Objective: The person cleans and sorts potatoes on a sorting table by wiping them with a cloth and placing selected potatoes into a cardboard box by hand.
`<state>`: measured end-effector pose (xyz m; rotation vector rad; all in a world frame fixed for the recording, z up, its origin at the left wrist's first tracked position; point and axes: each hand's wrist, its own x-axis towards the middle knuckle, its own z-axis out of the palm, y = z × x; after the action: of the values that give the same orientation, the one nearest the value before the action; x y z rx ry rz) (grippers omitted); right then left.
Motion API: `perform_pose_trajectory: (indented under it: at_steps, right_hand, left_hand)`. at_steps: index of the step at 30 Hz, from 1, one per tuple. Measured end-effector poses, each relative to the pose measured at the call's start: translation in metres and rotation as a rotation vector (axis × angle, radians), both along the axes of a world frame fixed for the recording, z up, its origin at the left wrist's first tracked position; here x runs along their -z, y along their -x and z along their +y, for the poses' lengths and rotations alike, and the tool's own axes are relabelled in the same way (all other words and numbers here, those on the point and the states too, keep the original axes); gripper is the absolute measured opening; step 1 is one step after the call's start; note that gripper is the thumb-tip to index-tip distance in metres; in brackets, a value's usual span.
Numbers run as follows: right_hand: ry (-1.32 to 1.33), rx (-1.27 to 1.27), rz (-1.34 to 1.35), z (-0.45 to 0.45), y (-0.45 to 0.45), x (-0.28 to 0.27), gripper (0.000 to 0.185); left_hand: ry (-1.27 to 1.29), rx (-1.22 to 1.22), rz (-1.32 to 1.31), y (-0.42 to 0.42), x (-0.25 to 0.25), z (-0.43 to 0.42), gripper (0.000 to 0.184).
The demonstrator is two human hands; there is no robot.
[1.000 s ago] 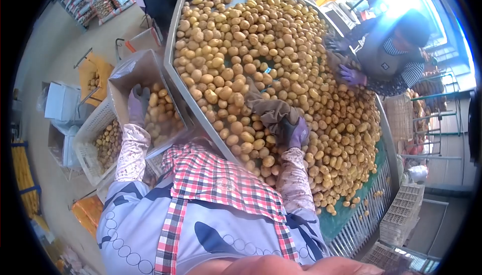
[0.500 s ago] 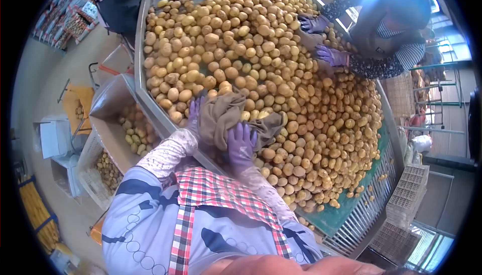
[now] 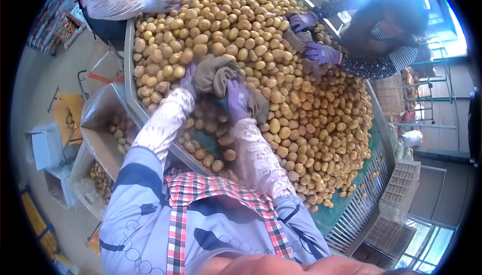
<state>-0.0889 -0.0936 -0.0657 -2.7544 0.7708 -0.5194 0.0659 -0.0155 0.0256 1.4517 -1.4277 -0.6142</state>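
A bunched brown cloth [image 3: 217,75] lies among round yellow-brown potatoes [image 3: 241,24] heaped on a metal-edged table. My left hand [image 3: 189,80], in a purple glove, grips its left end; some fingers are hidden by the cloth. My right hand [image 3: 238,100], gloved the same way, presses on the cloth with bent fingers near its right end, where a loose flap hangs beside the hand. Between my forearms, several potatoes lie close to the near rim, some blurred, over a partly bare green surface [image 3: 205,138].
A cardboard box [image 3: 103,134] of potatoes stands left of the metal rim [image 3: 129,69]. Across the heap, a co-worker's purple-gloved hands [image 3: 321,53] touch a cloth. Another person's gloved hand [image 3: 163,4] reaches in at top left. Stacked crates [image 3: 399,187] stand right.
Both my hands and the cloth have moved away from me across the heap. Potatoes and green surface now show between my forearms. At top left, another person's hand has come over the potatoes.
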Motion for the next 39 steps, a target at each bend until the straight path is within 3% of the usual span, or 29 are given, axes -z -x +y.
perform_pose_trajectory:
  at_steps: [1,2,4,5,6,8,10,12,14,16,19,20,22,24,25,28,32,36,39]
  right_hand:
    - [-0.026,-0.019,-0.031,0.006,0.019,0.005,0.025]
    - [-0.056,-0.038,-0.062,0.016,0.039,0.006,0.024]
    - [-0.042,-0.105,-0.081,0.043,0.092,-0.004,0.027]
    - [-0.104,-0.118,-0.050,0.058,0.117,-0.037,0.034]
    - [-0.167,-0.127,-0.021,0.068,0.141,-0.070,0.040]
    - [-0.285,-0.017,-0.036,0.068,0.193,-0.070,0.049]
    - [-0.422,0.223,-0.158,0.069,0.228,-0.100,0.035]
    - [-0.616,0.573,-0.185,0.057,0.266,-0.120,0.047]
    - [-0.794,0.652,-0.523,0.072,0.282,-0.176,0.048]
    - [-0.474,0.602,-0.399,0.089,0.315,-0.195,0.057]
    - [0.097,0.553,-0.208,0.113,0.335,-0.174,0.069]
    - [0.026,0.546,-0.085,0.125,0.347,-0.151,0.079]
    - [0.469,0.532,0.690,0.144,0.416,0.013,0.085]
    - [0.398,0.543,0.585,0.151,0.383,0.010,0.089]
    - [0.363,0.542,0.529,0.152,0.360,0.002,0.091]
    - [0.199,0.510,0.514,0.133,0.310,-0.033,0.093]
    - [0.002,0.465,0.686,0.073,0.238,-0.048,0.045]
    - [0.284,0.476,0.258,-0.004,0.193,0.020,0.044]
    - [0.194,0.443,0.338,-0.065,0.134,-0.025,0.041]
  left_hand:
    - [-0.180,-0.097,-0.230,0.005,0.020,0.012,0.068]
    - [-0.432,-0.545,-0.674,0.026,0.093,0.057,0.079]
    - [-0.876,-0.210,-0.996,0.053,0.094,0.095,0.075]
    - [-0.706,-0.142,-0.934,0.072,0.072,0.110,0.071]
    - [-0.615,-0.250,-0.901,0.087,0.104,0.126,0.072]
    - [-0.840,-0.051,-0.915,0.104,0.061,0.135,0.072]
    - [-0.704,-0.034,-0.757,0.110,0.057,0.140,0.072]
    - [-0.503,-0.100,-0.557,0.122,0.044,0.142,0.074]
    - [-0.466,-0.099,-0.415,0.138,0.028,0.143,0.072]
    - [-0.370,-0.087,-0.371,0.153,0.028,0.153,0.072]
    - [-0.533,-0.014,-0.628,0.167,0.026,0.168,0.077]
    - [-0.568,-0.010,-0.675,0.172,0.022,0.168,0.080]
    - [-0.640,-0.038,-0.648,0.164,0.032,0.165,0.085]
    - [-0.782,-0.089,-0.632,0.156,0.040,0.154,0.087]
    - [-0.662,-0.160,-0.731,0.154,0.037,0.150,0.090]
    - [-0.763,-0.106,-0.761,0.142,0.037,0.129,0.095]
    - [-0.823,-0.066,-0.756,0.140,0.046,0.124,0.097]
    - [-0.827,-0.072,-0.685,0.142,0.022,0.116,0.102]
    - [-0.856,-0.044,-0.645,0.140,0.031,0.114,0.102]
